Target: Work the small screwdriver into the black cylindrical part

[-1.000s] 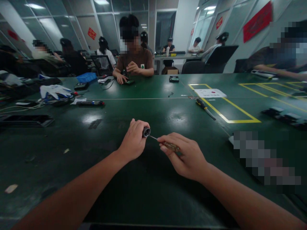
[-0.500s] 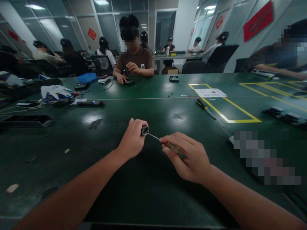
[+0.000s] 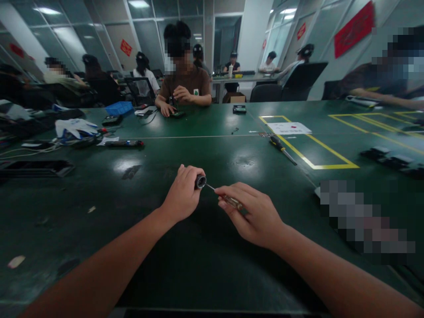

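While inside the curled left grip (image 3: 183, 193), dark cylinder (image 3: 200, 181) near right grip (image 3: 254, 213), tight around screwdriver (image 3: 232, 202).

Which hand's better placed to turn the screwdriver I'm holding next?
Probably your right hand: it holds the screwdriver, which points toward the end of the dark cylinder that your left hand grips.

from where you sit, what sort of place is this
Most likely a workshop or assembly room: the right hand holds a slim-shafted tool, a black-and-yellow screwdriver lies on the green tabletop, and a person across it has both hands at a small dark object.
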Demonstrator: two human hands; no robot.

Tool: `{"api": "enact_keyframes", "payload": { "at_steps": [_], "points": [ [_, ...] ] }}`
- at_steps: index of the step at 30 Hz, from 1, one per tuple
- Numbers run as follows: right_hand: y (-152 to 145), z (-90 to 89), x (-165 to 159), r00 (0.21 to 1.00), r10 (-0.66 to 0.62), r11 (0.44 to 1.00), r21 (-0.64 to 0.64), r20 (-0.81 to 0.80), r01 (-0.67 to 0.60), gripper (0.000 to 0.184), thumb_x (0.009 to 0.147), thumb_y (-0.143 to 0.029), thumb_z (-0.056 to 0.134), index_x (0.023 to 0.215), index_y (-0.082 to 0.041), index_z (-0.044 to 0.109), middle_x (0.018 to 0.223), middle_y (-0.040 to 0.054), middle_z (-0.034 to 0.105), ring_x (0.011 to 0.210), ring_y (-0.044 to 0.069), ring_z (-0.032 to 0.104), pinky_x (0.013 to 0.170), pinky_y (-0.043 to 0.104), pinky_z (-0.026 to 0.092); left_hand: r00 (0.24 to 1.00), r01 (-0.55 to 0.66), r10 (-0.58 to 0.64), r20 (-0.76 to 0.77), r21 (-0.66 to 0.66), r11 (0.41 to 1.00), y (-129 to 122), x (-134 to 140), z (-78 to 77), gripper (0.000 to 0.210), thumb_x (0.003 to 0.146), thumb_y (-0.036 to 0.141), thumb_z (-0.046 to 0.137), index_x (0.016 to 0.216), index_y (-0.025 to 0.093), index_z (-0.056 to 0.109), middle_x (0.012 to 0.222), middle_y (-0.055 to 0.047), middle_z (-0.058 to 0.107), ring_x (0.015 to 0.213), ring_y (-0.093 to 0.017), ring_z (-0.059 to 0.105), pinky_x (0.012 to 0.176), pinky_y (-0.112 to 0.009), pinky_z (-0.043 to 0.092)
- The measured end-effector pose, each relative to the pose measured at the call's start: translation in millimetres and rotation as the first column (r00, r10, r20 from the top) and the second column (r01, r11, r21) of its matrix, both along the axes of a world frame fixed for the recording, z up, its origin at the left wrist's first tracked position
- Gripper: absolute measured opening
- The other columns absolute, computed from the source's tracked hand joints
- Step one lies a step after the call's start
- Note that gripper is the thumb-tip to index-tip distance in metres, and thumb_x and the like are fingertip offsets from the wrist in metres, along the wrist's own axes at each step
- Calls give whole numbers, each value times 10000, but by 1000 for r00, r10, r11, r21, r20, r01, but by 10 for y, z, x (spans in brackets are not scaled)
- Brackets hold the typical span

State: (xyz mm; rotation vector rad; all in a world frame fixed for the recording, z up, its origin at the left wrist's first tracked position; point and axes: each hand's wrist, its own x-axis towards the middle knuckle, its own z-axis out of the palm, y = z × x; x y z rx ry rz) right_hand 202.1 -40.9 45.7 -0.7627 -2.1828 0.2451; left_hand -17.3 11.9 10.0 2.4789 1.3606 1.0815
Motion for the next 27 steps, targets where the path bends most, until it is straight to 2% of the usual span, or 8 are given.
{"api": "enact_keyframes", "payload": {
  "at_steps": [6,12,18,23,27],
  "points": [
    [0,10,9,999,-36,999,-1,-23,36,233,971,-189,570,1193,-173,640,973,74,726,877,195,685,788,331,554,1000,-6,6,13,-18,1000,-18,2,22,189,914,74,488,1042,210,514,1017,-37,596,995,-214,552,1130,-565,364],
    [14,-1,4,1000,-6,1000,-17,14,6,257,978,-187,558,1225,-175,627,979,73,726,877,194,685,794,336,559,999,7,-6,32,-28,1000,-26,11,21,209,900,58,482,1038,213,509,1022,-36,588,1003,-215,550,1089,-537,404],
    [-25,46,26,999,0,1000,-9,-47,0,230,970,-197,561,1185,-180,644,938,65,722,842,189,683,777,329,559,999,-12,13,33,-28,1000,-11,11,19,204,898,61,482,1027,216,514,1014,-36,594,993,-219,555,1055,-524,427],
    [-3,18,12,999,33,999,-28,-10,-33,227,970,-192,565,1182,-179,648,995,76,738,885,189,692,791,319,560,999,16,-15,39,-20,1000,-23,13,18,243,877,28,479,1032,214,502,1006,-27,592,1000,-207,557,1087,-523,397],
    [3,-3,9,1000,29,999,-41,-1,-29,227,977,-201,560,1187,-187,645,1010,79,742,899,194,693,803,329,561,999,26,-25,48,-19,999,-20,18,16,255,863,21,480,1027,214,500,999,-28,593,992,-207,559,1048,-501,427]
  ]
}}
